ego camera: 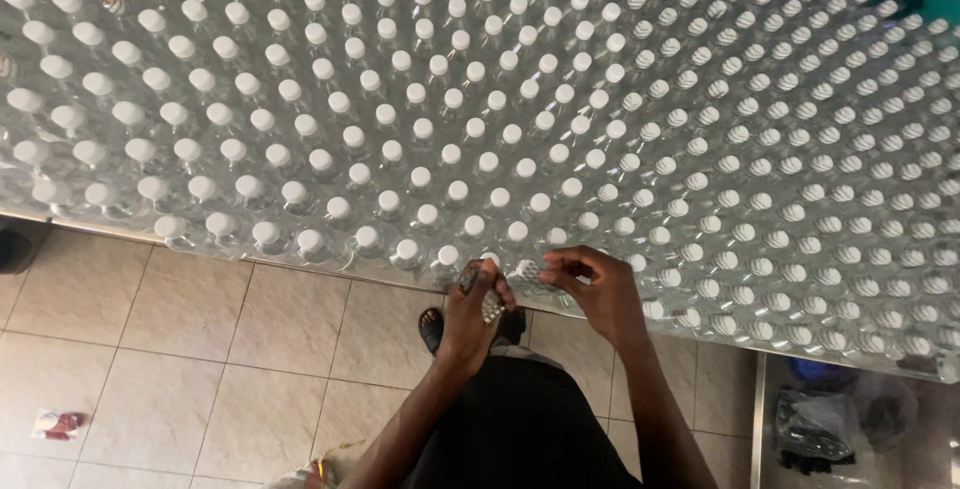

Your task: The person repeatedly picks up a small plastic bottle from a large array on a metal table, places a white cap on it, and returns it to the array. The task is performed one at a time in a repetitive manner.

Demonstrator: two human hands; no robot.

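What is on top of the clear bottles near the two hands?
Most clear bottles carry a white cap. The left hand and right hand cover the bottle tops beneath them, so caps there cannot be seen.

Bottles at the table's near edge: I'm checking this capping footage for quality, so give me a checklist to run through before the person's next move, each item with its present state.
1. Left hand keeps a supply of small white caps: ok, a few show in its fingers.
2. Right hand is at the near-edge bottle: ok, fingers pinched just beside its top.
3. That bottle's cap is seated: cannot tell, the fingers hide it.
4. Other bottles on the table are capped: ok, white tops throughout.
5. Near-edge row stands upright: ok, none tipped.
6. Tiled floor underfoot is free of litter: not ok, a small wrapper lies at left.
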